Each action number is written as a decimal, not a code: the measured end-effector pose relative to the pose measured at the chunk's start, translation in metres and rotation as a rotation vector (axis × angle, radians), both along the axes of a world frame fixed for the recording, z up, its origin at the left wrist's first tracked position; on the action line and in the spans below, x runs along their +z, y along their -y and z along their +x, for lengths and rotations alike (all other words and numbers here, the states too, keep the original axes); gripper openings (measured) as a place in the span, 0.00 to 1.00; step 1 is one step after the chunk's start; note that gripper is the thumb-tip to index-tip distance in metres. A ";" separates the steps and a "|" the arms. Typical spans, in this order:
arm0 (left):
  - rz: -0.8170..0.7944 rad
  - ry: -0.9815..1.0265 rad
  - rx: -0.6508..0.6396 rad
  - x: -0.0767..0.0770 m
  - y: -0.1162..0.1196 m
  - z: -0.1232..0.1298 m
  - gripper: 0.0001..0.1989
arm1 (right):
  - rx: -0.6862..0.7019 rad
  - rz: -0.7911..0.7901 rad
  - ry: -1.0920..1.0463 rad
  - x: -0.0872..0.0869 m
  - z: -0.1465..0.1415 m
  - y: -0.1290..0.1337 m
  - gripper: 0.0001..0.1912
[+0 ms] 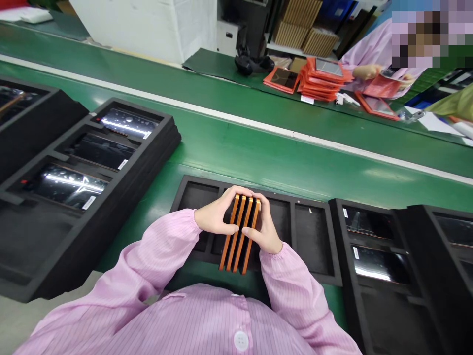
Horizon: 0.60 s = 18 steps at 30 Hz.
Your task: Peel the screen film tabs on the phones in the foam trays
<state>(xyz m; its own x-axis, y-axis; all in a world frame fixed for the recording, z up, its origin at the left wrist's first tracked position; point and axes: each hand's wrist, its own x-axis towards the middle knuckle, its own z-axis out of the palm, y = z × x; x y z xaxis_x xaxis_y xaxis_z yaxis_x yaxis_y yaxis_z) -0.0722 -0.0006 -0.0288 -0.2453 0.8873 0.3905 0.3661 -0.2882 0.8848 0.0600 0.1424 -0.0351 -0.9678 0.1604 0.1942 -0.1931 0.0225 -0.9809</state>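
Observation:
Several slim phones (235,251) with orange edges stand on edge, side by side, above a black foam tray (318,241). My left hand (219,213) grips the group from the left, its thumb on the near edges and its fingers around the far end. From the other side, my right hand (269,228) holds the same group in a like way. My two thumbs almost meet in the middle. The tray beneath has several shallow compartments, and the hands and phones cover part of it.
At left, a stack of black foam trays (148,162) holds dark-screened phones (70,185). More trays with phones (380,264) stand at right. Across the green bench (236,140), a co-worker's hands (369,72) handle a red pouch beside a pile of red pouches (320,88).

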 end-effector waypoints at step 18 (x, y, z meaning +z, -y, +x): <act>0.026 0.130 -0.054 -0.005 -0.005 -0.002 0.24 | -0.211 -0.033 -0.073 -0.006 -0.005 0.008 0.22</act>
